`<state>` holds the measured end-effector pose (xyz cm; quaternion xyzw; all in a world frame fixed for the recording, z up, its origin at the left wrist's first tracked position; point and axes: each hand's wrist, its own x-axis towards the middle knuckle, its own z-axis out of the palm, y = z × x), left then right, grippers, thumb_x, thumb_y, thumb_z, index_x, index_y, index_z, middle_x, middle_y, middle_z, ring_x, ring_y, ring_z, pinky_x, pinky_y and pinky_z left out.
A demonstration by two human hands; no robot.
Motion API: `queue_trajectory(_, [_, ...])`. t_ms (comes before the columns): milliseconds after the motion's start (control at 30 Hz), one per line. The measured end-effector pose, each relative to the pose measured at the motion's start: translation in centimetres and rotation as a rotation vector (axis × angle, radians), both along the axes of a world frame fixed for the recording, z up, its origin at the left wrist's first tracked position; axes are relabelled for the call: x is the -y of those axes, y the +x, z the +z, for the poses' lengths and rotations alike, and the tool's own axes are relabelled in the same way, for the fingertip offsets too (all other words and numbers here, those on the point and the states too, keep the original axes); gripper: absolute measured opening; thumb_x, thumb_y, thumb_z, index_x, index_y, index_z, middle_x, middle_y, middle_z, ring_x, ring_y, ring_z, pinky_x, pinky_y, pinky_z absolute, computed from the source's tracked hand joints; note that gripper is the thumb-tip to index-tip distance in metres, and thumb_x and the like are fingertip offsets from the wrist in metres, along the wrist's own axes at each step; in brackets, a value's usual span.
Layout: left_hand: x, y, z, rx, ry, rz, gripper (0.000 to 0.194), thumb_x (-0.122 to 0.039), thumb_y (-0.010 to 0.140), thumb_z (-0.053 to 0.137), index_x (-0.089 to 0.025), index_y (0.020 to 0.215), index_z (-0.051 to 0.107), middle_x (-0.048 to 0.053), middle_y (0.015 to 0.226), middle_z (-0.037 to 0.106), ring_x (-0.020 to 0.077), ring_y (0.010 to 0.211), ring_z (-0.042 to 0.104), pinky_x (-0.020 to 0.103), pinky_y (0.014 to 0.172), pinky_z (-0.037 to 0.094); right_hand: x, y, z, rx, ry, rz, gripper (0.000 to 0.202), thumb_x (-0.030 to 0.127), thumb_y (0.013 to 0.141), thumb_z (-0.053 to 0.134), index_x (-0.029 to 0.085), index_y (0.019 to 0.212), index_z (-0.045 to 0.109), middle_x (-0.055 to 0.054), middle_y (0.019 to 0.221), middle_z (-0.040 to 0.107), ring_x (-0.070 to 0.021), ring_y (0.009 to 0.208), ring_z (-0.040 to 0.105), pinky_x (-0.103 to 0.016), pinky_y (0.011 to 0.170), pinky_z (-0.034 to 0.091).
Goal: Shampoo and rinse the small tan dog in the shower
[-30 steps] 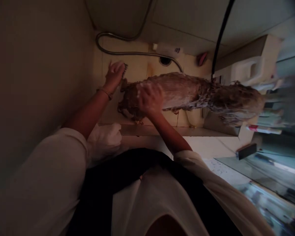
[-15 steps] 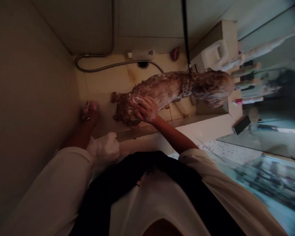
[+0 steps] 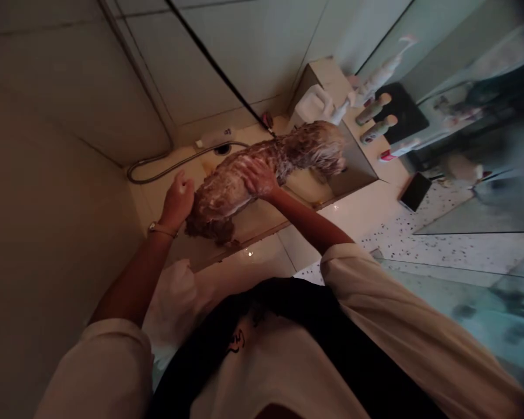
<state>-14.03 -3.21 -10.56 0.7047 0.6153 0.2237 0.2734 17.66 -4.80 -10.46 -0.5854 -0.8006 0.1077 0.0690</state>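
**Dog lies diagonal, one hand at each end of the back**

Lathered brown dog [image 3: 262, 169] stands on the shower floor [image 3: 262, 218], long axis running lower-left (rump) to upper-right (head, by the bottles [image 3: 375, 113]). Right hand [image 3: 257, 176] lies flat on mid-back, fingers spread, gripping nothing. Left hand [image 3: 177, 201] is at the rump end, fingers loosely curled, soapy (contact with the fur unclear, can't tell). Shower hose [image 3: 170, 166] lies behind, near the drain [image 3: 222, 149].

Shower hose [image 3: 166, 169], drain [image 3: 222, 149], 2 bottles [image 3: 373, 109] on ledge
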Motion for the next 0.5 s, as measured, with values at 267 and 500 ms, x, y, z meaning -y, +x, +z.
queue_trajectory(267, [4.5,11.3,3.3,-0.079,0.151,-0.134,0.069,-0.049,0.106,0.059,-0.016,0.165,0.063,0.026,0.178,0.057,0.0440,0.172,0.050,0.065,0.147,0.036,-3.8,10.8,5.0,0.036,-0.024,-0.163,0.070,0.034,0.116,0.062,-0.004,0.173,0.051,-0.030,0.187,0.040,-0.0470,0.181,0.025,-0.077,0.150,0.005])
queue_trajectory(500, [7.9,17.2,3.0,-0.022,0.144,-0.271,0.061,-0.044,0.112,0.055,-0.018,0.167,0.058,0.023,0.173,0.064,0.0372,0.168,0.057,0.061,0.146,0.041,-1.3,15.2,6.6,0.003,0.032,0.046,0.062,0.023,0.120,0.049,0.011,0.181,0.049,-0.019,0.195,0.030,-0.0396,0.182,0.030,-0.070,0.151,0.022])
